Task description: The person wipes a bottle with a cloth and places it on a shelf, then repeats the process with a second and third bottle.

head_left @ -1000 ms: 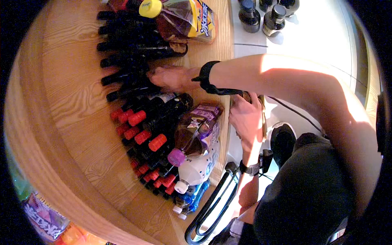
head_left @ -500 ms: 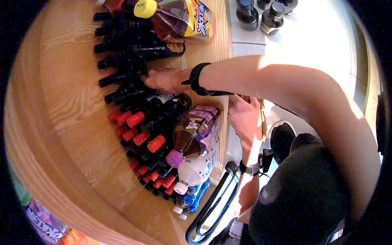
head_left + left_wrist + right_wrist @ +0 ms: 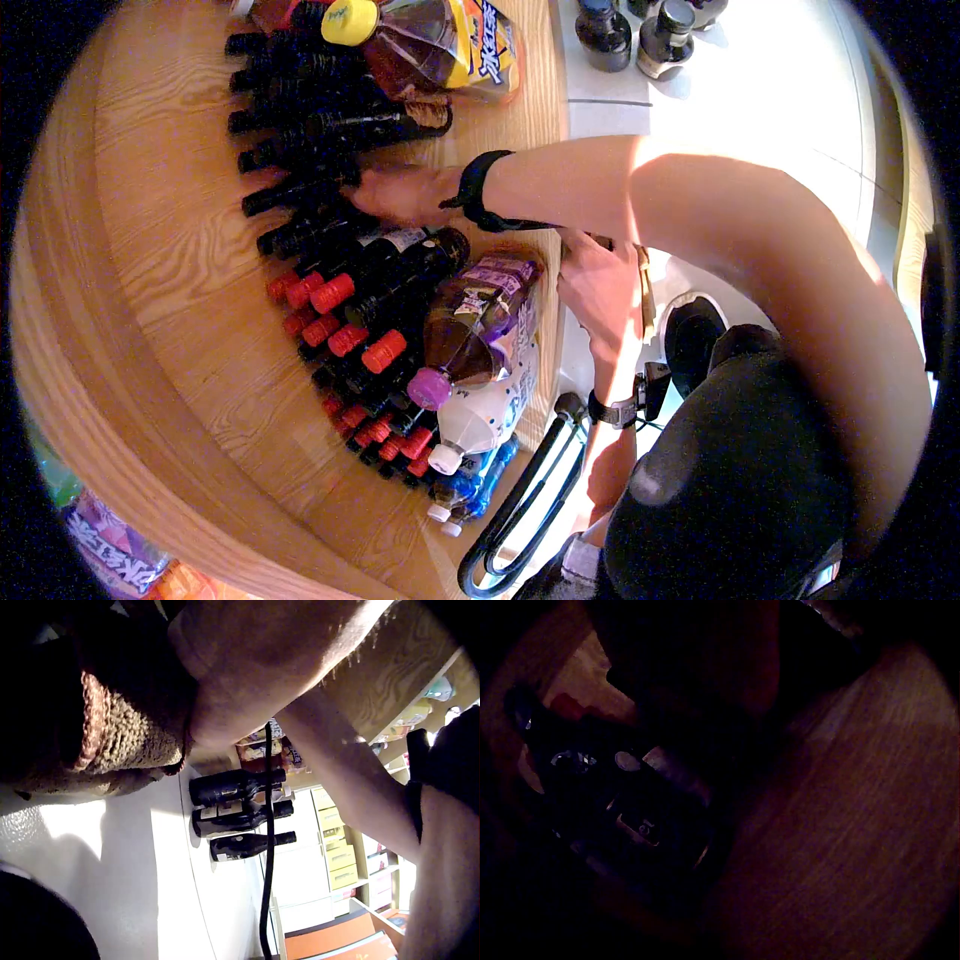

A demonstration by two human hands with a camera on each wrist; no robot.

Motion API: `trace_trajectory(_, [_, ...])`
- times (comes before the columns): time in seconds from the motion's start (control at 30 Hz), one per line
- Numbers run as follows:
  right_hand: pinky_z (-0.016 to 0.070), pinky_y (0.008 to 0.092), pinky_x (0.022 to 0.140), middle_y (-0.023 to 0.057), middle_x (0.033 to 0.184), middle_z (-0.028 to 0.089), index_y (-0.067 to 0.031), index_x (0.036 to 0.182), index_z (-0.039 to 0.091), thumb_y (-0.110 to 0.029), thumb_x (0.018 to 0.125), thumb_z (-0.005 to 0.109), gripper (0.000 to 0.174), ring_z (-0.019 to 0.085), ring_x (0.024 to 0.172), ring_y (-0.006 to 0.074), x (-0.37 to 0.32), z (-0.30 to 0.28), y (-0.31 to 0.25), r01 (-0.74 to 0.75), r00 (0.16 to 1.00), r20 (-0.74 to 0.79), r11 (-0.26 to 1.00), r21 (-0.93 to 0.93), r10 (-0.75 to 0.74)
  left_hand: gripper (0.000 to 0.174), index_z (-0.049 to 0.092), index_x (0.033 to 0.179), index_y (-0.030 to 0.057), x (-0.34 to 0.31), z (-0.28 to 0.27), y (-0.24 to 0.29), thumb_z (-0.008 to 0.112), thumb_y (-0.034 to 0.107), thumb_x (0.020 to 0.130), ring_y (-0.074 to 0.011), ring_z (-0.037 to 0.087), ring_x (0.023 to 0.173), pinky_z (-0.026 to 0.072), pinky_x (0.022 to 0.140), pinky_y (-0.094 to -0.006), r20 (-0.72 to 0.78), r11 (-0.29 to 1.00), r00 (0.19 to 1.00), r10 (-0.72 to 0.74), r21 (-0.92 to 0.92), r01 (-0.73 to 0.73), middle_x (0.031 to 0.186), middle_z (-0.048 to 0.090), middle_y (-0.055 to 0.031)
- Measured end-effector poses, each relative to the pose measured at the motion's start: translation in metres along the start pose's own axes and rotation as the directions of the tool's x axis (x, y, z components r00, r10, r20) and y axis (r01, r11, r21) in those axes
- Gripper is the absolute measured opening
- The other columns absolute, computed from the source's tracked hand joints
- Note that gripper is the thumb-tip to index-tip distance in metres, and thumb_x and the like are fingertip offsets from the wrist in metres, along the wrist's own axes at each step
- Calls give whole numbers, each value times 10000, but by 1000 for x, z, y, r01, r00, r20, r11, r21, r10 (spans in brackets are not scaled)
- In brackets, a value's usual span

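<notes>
My right hand [image 3: 405, 195] reaches over the wooden shelf into a row of dark wine bottles [image 3: 300, 190]. Its fingertips disappear among the bottles, so I cannot tell whether they hold one. A black band circles that wrist. Below the right forearm, at the shelf's edge, my left hand [image 3: 600, 285] grips a brown cloth [image 3: 135, 727], whose coarse knit and pinkish edge show in the left wrist view. Very dark, the right wrist view has a dark bottle [image 3: 645, 825] with a small label close to the hand.
Red-capped bottles [image 3: 348, 338] lie beside a purple-capped drink bottle [image 3: 470, 330] and a white-capped bottle [image 3: 475, 425]. A yellow-capped tea bottle [image 3: 430, 50] is at the shelf's far end. Dark bottles [image 3: 665, 40] stand on the pale floor. A black cable [image 3: 268, 840] hangs near the left hand.
The right hand has edged slightly deeper among the dark bottles and is blurred. The left hand keeps its grip on the cloth. The head view has shifted a little.
</notes>
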State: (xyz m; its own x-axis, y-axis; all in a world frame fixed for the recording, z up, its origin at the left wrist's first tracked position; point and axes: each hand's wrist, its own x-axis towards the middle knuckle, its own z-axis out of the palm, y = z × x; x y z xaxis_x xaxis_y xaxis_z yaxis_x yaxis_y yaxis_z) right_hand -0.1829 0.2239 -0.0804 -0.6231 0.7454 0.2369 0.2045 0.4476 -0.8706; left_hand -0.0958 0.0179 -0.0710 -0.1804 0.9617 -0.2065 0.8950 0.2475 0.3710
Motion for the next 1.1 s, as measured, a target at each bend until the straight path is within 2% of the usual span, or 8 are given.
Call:
trace_trajectory(0.07, [495, 498, 773, 246, 916, 588, -26, 1160, 489, -196, 903, 406, 319, 591, 876, 441, -4, -3, -2, -154, 988, 38, 971, 184, 150, 169, 597, 784, -9, 0, -1, 1, 670, 142, 763, -394, 659, 658, 516, 586, -422, 0, 1000, 1000, -16, 5, 16, 699, 648, -219])
trace_trajectory(0.13, [495, 504, 765, 255, 909, 590, -11, 1094, 509, -195, 899, 416, 284, 599, 856, 442, -6, 0, 4, 59, 998, 0, 993, -104, -59, 164, 599, 773, -7, 0, -2, 2, 669, 141, 764, -391, 659, 656, 515, 584, -419, 4, 1000, 1000, -31, 7, 31, 696, 649, -215])
trace_trajectory(0.37, [494, 514, 759, 250, 975, 584, -13, 1098, 500, -206, 904, 415, 286, 594, 872, 440, 2, 14, 17, 183, 972, -123, 971, -151, -202, 155, 604, 740, -2, 0, 0, 1, 667, 137, 767, -381, 661, 649, 514, 578, -410, 29, 996, 996, -87, 28, 87, 687, 651, -203])
trace_trajectory(0.43, [497, 518, 752, 254, 959, 585, -5, 1118, 492, -213, 904, 416, 307, 595, 872, 444, 2, 14, 12, 113, 980, -146, 979, -171, -138, 150, 604, 742, -5, 0, 3, -2, 667, 129, 768, -350, 667, 638, 510, 568, -396, -58, 995, 996, 63, -75, -67, 683, 656, -181])
trace_trajectory(0.67, [501, 514, 761, 249, 955, 580, -5, 1123, 498, -142, 869, 465, 290, 603, 897, 430, 11, 17, 17, 146, 988, -31, 976, -164, -153, 134, 598, 788, -8, -2, 3, -2, 663, 106, 760, -367, 659, 651, 512, 586, -404, -68, 996, 995, 75, -39, -78, 690, 648, -194])
trace_trajectory(0.87, [503, 489, 765, 238, 960, 584, -12, 1141, 498, -137, 865, 475, 304, 603, 926, 412, 6, 18, 14, 118, 970, -185, 973, -197, -155, 166, 589, 840, -14, -1, 2, -4, 665, 108, 756, -393, 652, 669, 512, 603, -422, -56, 997, 996, 69, -13, -70, 715, 646, -215])
trace_trajectory(1.07, [500, 482, 771, 228, 944, 585, -7, 1117, 521, -187, 889, 450, 299, 605, 898, 409, 14, 15, 17, 70, 998, 16, 982, -177, -68, 210, 580, 892, -20, -5, 9, -11, 667, 109, 751, -420, 644, 686, 512, 621, -440, -59, 998, 997, 58, 12, -57, 740, 644, -237])
trace_trajectory(1.1, [501, 484, 764, 227, 948, 585, -3, 1089, 530, -173, 866, 481, 285, 602, 886, 412, 12, 18, 16, -41, 997, -58, 998, 50, 44, 218, 578, 900, -21, -5, 11, -12, 668, 110, 750, -424, 643, 689, 512, 624, -443, -59, 998, 997, 55, 19, -54, 744, 644, -240])
